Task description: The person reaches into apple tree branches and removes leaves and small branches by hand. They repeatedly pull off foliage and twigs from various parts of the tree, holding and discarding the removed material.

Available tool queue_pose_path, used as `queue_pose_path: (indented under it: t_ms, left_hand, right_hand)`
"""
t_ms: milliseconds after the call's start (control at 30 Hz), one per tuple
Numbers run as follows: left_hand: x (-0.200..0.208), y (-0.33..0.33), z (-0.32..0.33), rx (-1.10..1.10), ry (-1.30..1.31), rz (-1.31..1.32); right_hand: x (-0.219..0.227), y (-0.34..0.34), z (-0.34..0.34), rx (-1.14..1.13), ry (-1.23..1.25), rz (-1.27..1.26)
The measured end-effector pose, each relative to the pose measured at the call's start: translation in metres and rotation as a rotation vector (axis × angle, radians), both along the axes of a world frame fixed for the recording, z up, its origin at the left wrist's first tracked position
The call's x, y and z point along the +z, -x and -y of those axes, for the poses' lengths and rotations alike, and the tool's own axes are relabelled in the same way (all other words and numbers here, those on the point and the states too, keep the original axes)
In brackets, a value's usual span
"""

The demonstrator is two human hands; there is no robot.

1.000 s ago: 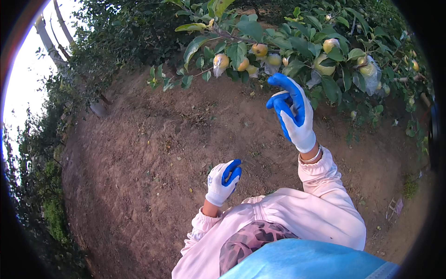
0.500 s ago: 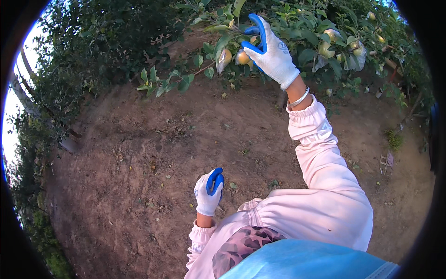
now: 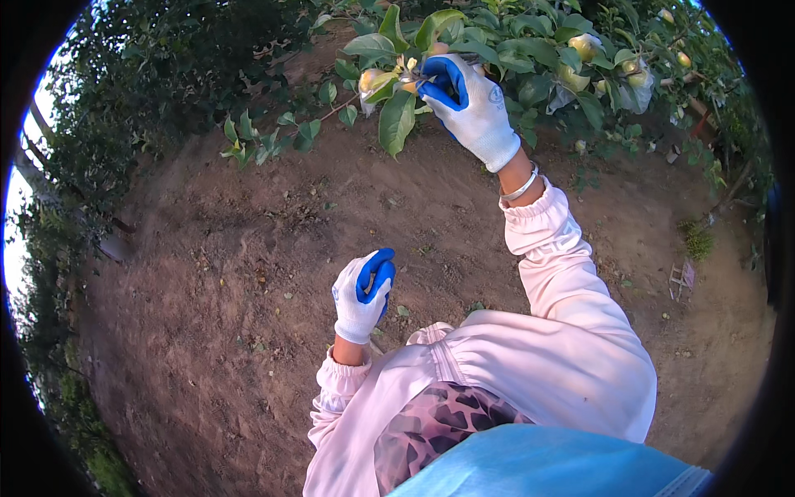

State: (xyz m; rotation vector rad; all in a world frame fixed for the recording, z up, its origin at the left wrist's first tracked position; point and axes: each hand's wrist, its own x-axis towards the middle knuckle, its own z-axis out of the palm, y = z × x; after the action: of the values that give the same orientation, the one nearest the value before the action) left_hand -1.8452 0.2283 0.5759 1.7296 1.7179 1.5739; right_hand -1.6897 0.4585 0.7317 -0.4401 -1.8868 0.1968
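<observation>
My right hand [image 3: 468, 108], in a white glove with blue palm and fingers, is raised to a leafy apple branch [image 3: 397, 120]. Its thumb and fingers are curled closed around the twig; the exact spot of the grip is partly hidden by leaves. Just left of the fingertips hangs a yellowish apple [image 3: 370, 80] with a clear plastic bag about it. Another apple [image 3: 438, 49] peeks out above the hand. Lower down, in front of my body, my left hand [image 3: 363, 294] wears the same kind of glove, its fingers curled closed; what they may hold is hidden.
More bagged apples [image 3: 585, 47] hang among the leaves to the right. Dense trees [image 3: 166, 83] line the far left. Brown soil [image 3: 248, 273] with scattered fallen leaves spreads below. A small ladder-like frame [image 3: 681, 280] lies on the ground at right.
My right hand has come down slightly and closed from open onto the twig; the branch's leaves have shifted and hang lower. My left hand has risen a little, still curled.
</observation>
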Motion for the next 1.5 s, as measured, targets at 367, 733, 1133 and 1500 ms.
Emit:
queue_pose_path:
  t_ms: [367, 733, 1133, 1500]
  left_hand:
    - [0.072, -0.021, -0.052, -0.207, -0.303, 0.507]
    - [0.114, -0.029, -0.104, -0.282, -0.152, 0.524]
    - [0.123, 0.001, -0.149, -0.518, 0.067, 0.483]
    - [0.115, 0.013, -0.170, -0.729, 0.130, 0.540]
  right_hand:
    - [-0.030, -0.038, 0.017, 0.151, -0.001, -0.120]
    - [-0.046, -0.054, 0.023, 0.120, 0.009, -0.027]
    - [-0.052, -0.037, 0.028, -0.069, -0.078, 0.004]
    - [-0.066, -0.032, 0.031, -0.176, -0.038, 0.073]
